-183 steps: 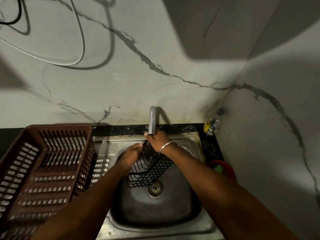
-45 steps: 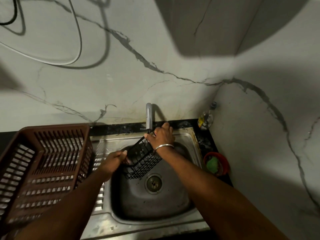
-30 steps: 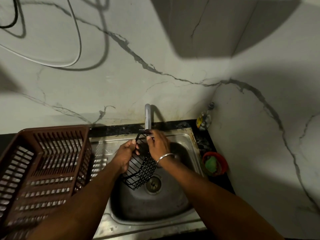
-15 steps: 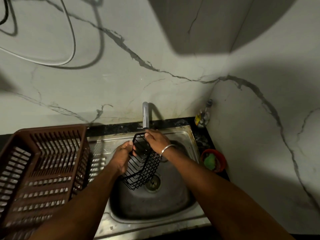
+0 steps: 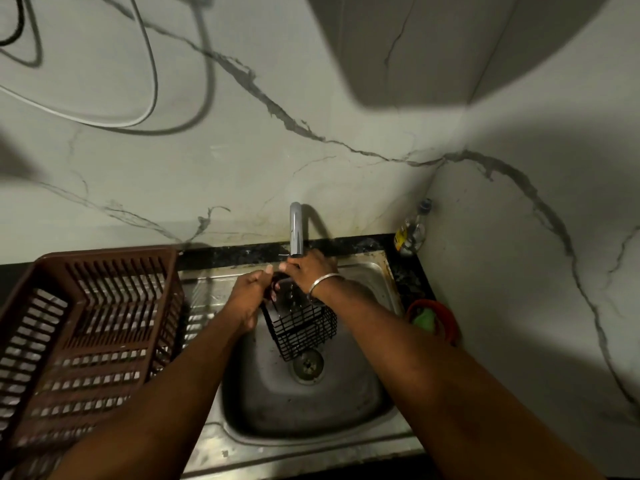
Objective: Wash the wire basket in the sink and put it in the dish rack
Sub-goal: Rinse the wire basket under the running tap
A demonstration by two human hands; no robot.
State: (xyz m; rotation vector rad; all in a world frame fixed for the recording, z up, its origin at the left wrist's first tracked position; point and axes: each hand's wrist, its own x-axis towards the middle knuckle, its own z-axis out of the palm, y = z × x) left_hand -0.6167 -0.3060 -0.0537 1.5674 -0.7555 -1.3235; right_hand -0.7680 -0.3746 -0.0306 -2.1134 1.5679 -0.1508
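Note:
A black wire basket [image 5: 304, 329] hangs over the steel sink [image 5: 304, 403], just under the chrome tap [image 5: 296, 230] and above the drain [image 5: 308, 367]. My left hand [image 5: 247, 296] grips its left upper edge, fingers curled round the wire. My right hand [image 5: 306, 271], with a silver bangle at the wrist, holds the top rim of the basket directly below the spout. The basket's upper part is hidden behind both hands. A brown plastic dish rack [image 5: 86, 334] stands on the drainboard to the left of the sink.
A small bottle [image 5: 410, 230] stands in the back right corner of the black counter. A red bowl with a green scrubber [image 5: 431, 320] sits right of the sink. Marble walls close in behind and on the right; cables hang on the wall at upper left.
The basket has been turned in my hands under the tap and now hangs more upright, its bottom toward the drain. My left hand moved up to the rim near my right hand.

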